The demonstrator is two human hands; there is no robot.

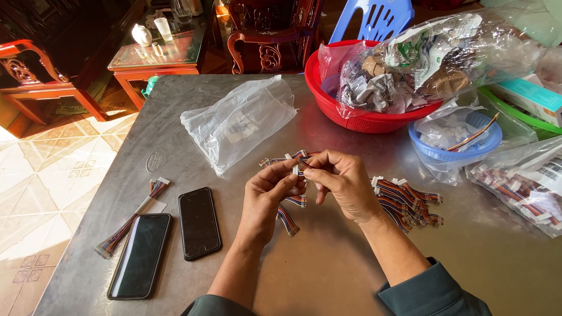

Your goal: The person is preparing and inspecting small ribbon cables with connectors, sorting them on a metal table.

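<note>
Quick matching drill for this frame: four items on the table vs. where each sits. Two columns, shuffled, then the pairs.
Items:
1. red basket
2. two phones
3. clear plastic bag
4. pile of ribbon cables

Places:
A. just right of the right hand
B. near left part of the table
C. far right, holding bagged scraps
D. far side, beyond the left hand

Pairs: 1-C, 2-B, 3-D, 4-A

Two phones [199,222] [140,255], two baskets, one red [328,111] and one blue [451,153], two hands [268,199] [345,182]
</note>
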